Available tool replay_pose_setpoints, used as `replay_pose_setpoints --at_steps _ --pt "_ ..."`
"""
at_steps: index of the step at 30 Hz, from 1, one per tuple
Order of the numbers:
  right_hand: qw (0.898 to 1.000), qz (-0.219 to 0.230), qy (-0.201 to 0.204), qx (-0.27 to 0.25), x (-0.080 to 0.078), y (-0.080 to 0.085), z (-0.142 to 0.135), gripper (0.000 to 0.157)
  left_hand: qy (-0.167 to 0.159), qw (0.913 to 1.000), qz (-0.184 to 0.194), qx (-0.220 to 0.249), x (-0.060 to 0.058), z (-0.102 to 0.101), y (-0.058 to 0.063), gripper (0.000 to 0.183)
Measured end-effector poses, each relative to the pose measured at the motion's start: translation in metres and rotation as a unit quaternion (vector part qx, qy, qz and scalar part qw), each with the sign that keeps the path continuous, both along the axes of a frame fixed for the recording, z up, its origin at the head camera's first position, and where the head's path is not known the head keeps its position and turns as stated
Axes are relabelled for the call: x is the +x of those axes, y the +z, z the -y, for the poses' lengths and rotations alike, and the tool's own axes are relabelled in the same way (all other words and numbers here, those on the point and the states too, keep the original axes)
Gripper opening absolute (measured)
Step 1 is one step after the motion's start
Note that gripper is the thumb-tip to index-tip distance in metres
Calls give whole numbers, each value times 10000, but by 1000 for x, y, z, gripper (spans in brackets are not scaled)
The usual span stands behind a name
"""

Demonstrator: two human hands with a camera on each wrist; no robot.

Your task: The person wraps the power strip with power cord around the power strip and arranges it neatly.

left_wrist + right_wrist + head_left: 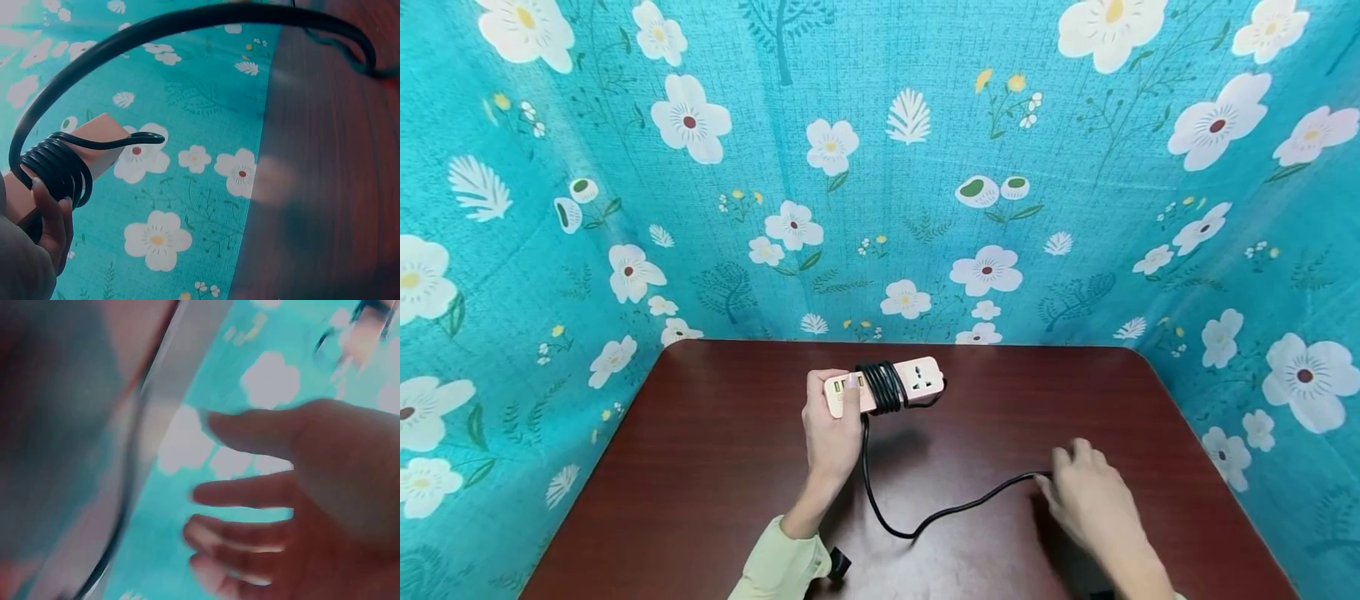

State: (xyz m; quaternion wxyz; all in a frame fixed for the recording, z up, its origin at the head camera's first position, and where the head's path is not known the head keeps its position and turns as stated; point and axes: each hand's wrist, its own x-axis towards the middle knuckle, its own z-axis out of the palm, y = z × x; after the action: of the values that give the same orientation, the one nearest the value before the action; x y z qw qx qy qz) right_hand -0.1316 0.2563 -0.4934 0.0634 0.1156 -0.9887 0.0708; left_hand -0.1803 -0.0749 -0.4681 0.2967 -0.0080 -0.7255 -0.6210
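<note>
My left hand (832,429) grips one end of a pink power strip (922,377), its thumb lying across the face near the USB ports. The strip is held up over the table. Several turns of black cord (887,387) wrap around its middle, and in the left wrist view the fingertips (39,187) lie right at these coils (57,165). From the strip the loose cord (955,510) hangs in a curve and runs right to my right hand (1093,500). That hand is blurred; in the right wrist view its fingers (244,489) are spread with nothing between them, and the cord (128,481) passes beside them.
Under both hands is a dark reddish-brown table (730,467) with rounded far corners. A turquoise flowered cloth (880,200) hangs behind it and along both sides. A small black object (839,564) shows by the left sleeve (782,562).
</note>
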Motion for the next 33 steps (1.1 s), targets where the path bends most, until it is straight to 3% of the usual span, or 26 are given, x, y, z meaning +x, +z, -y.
replay_pose_setpoints --at_steps 3,6,9,10,12,15,16,18,19,20,21,23,26,28,33 --pt "9930 -513 662 -836 9 8 45 34 -62 10000 20 -4 4 -4 0 19" --pt "9716 31 1376 -1923 22 14 90 38 -105 9999 6 15 6 -9 -1 18" --pt "9381 772 1814 -2848 34 15 125 48 -173 9998 -38 47 8 -12 -2 18" --pt "9215 1082 1896 -3213 36 15 135 50 -187 9998 -42 41 8 -13 -2 18" --pt "8749 1747 2000 -4049 38 15 152 53 -189 9998 -55 22 8 -14 -1 19" --pt "7848 2704 1859 -5258 34 18 169 48 -149 9999 -14 -3 7 -12 0 21" --pt "7610 2849 1860 -5524 32 17 172 44 -180 9998 29 23 7 -11 0 21" --pt "7280 3016 1724 -5911 30 19 174 37 -301 9995 71 107 6 -7 0 22" --pt "7233 2985 1600 -6018 29 20 174 34 -362 9992 80 122 6 -4 0 22" --pt "7306 2858 1480 -6022 29 21 172 32 -427 9990 62 101 5 -2 0 22" --pt "7473 2675 1370 -5926 28 23 170 30 -486 9988 7 57 5 1 -1 21" --pt "7908 2190 1168 -5596 27 28 165 25 -528 9981 -148 -274 3 6 0 20" --pt "8569 1443 1035 -4839 24 37 157 17 -381 9912 -514 -1160 -1 10 -1 17" --pt "8828 1031 1181 -4429 22 43 151 13 -293 9826 -749 -1673 -4 11 -1 15" --pt "9261 -167 1771 -3327 14 54 139 12 -444 9661 -962 -2353 -5 11 -3 11"
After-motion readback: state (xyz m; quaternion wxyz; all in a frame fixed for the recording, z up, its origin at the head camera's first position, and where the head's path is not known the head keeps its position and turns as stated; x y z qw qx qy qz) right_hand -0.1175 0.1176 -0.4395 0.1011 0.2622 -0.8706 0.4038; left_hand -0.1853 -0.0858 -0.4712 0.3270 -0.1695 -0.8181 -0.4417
